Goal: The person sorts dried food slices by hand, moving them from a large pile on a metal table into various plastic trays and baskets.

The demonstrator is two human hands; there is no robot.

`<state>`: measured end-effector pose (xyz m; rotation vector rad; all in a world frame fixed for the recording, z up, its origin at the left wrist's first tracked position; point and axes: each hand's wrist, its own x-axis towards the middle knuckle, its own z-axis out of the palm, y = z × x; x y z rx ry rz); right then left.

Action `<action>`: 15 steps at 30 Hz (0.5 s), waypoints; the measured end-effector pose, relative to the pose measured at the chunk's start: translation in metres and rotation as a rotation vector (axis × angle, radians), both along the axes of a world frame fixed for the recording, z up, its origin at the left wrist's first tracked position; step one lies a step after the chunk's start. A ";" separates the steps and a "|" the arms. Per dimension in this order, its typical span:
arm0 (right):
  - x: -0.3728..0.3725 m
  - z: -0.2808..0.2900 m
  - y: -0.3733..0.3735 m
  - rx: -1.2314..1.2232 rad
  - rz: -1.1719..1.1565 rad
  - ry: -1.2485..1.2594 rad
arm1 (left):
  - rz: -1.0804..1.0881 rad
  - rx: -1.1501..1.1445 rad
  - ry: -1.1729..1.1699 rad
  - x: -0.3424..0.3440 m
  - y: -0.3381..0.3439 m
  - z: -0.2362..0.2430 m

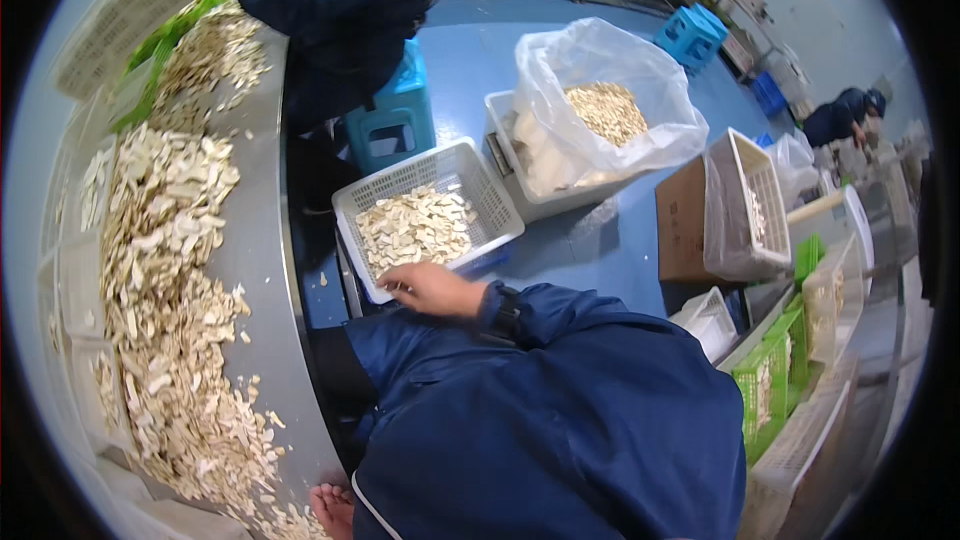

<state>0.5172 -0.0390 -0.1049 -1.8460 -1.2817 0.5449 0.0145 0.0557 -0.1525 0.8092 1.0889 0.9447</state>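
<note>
The fingers (400, 287) of the right hand (432, 288) are being curled narrowly at the near rim of a white perforated plastic basket (497, 208); whether a slice is being pinched cannot be told. The basket is being carried over the blue floor (470, 60), just off the edge of the long grey metal worktop (262, 270), and pale sliced mushroom pieces (415, 227) are lying inside it. The left hand (333, 510) is being shown only partly at the worktop's near edge, beside a long heap of the same pale slices (165, 280); its finger state cannot be told. Beyond the basket, a clear plastic bag of slices (600, 100) is standing in a white tub (500, 115), near a teal plastic stool (395, 120) where another person in a dark blue jacket (330, 0) is sitting.
</note>
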 end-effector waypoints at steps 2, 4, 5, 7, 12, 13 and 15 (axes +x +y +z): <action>0.001 -0.001 -0.004 0.003 0.046 0.047 | 0.017 -0.234 -0.135 0.022 0.005 0.022; 0.007 -0.004 0.003 -0.020 0.081 0.009 | 0.010 -0.248 -0.112 0.034 0.010 0.028; 0.007 -0.010 0.007 0.023 0.075 0.003 | 0.007 -0.250 -0.097 0.037 0.013 0.031; 0.010 -0.010 0.015 0.061 0.068 0.024 | 0.008 -0.254 -0.068 0.044 0.018 0.035; 0.013 -0.007 0.030 0.176 0.123 0.105 | 0.021 -0.271 -0.003 0.055 0.024 0.040; 0.013 -0.007 0.033 0.175 0.116 0.120 | 0.021 -0.275 0.008 0.056 0.024 0.040; 0.012 -0.004 0.037 0.210 0.134 0.145 | 0.023 -0.284 0.028 0.058 0.025 0.042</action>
